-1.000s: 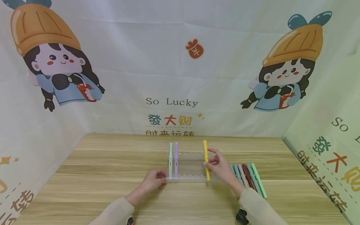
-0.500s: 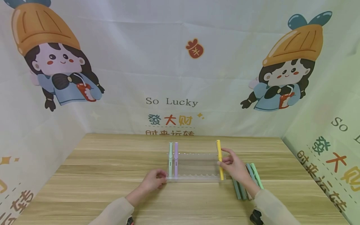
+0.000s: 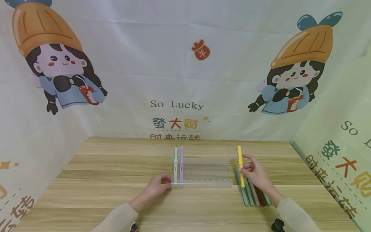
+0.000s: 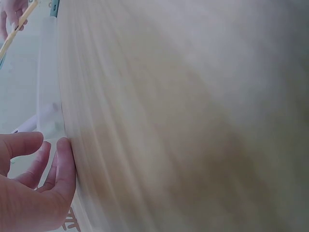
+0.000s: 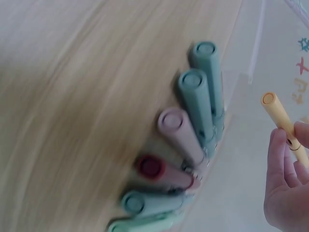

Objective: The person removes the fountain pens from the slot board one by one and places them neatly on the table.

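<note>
In the head view my right hand (image 3: 256, 175) pinches a yellow pen (image 3: 239, 158) between thumb and fingers, nearly upright, just past the right end of a clear pen rack (image 3: 203, 184). The right wrist view shows the yellow pen (image 5: 280, 113) raised in the fingertips. My left hand (image 3: 159, 187) has its fingertips against the rack's left front corner, with thumb and fingers spread apart in the left wrist view. A pale green pen (image 3: 175, 170) and a purple pen (image 3: 181, 170) lie side by side across the rack at its left end.
To the right of the rack, partly beneath my right hand, several pens lie in a row on the wooden table (image 3: 116, 167). They include a teal pen (image 5: 194, 92), a pinkish pen (image 5: 178, 128), a dark red pen (image 5: 161, 169) and a light green pen (image 5: 145, 223). Printed cloth (image 3: 130, 64) hangs behind.
My right hand has moved right with the yellow pen, from over the rack to beyond its right end, above the row of pens. The left hand and rack have stayed put.
</note>
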Demonstrator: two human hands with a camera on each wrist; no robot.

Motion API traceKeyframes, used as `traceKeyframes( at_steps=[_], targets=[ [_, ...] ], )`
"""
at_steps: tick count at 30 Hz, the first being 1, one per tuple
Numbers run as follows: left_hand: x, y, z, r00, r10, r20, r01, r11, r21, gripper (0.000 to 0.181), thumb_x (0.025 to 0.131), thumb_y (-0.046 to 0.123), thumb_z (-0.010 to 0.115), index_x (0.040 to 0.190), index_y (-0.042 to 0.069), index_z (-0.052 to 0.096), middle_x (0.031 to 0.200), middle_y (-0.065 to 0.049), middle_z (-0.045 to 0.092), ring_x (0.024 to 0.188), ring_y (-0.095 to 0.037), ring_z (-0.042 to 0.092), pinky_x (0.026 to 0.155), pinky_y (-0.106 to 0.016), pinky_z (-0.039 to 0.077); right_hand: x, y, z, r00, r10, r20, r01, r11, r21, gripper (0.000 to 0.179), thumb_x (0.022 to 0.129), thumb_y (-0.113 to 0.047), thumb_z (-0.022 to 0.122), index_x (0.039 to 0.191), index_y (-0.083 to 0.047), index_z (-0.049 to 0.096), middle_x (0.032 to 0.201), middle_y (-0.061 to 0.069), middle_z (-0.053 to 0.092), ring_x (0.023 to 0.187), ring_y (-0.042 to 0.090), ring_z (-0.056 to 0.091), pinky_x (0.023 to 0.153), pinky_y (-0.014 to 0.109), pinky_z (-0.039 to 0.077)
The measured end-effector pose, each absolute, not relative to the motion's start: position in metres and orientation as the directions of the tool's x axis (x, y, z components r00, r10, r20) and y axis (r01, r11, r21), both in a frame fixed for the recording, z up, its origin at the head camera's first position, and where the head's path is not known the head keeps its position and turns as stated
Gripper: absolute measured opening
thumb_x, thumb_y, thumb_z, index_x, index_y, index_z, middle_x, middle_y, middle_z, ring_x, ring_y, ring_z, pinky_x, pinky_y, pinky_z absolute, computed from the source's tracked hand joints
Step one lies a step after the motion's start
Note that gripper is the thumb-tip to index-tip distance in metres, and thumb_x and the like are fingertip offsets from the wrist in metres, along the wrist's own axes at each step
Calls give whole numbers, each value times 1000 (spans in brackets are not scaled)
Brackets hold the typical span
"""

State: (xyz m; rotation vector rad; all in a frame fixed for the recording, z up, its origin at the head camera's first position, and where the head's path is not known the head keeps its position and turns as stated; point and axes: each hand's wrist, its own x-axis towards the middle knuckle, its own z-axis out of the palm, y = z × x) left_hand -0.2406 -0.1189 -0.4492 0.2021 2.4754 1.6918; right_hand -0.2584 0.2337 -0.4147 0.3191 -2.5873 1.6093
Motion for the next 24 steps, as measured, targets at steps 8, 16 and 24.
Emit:
traceKeyframes(
  at_steps=[8,16,24],
  targets=[
    [-241,-119,-450,-981,191,-28,44,360,932,14,79,-8,53,93,-11,53,77,-11,54,66,-17,53,57,-31,50,-252,255,-412,-976,-113,187,-218,470,-856,54,82,-3,59,129,3,33,89,19,56,72,23,56,61,37,51],
    [-241,-120,-450,-982,187,-28,42,359,933,13,79,-8,53,92,-11,54,76,-9,54,65,-17,53,57,-31,50,-245,273,-410,-975,-122,186,-222,503,-835,49,83,-4,58,126,5,36,87,17,57,71,22,56,61,35,51],
    [-241,-120,-450,-981,191,-21,51,362,931,13,79,-8,54,92,-11,54,75,-9,54,65,-17,52,56,-30,50,-242,289,-414,-978,-122,170,-208,491,-846,47,82,1,57,124,10,36,85,18,57,68,17,56,59,32,51]
  ],
)
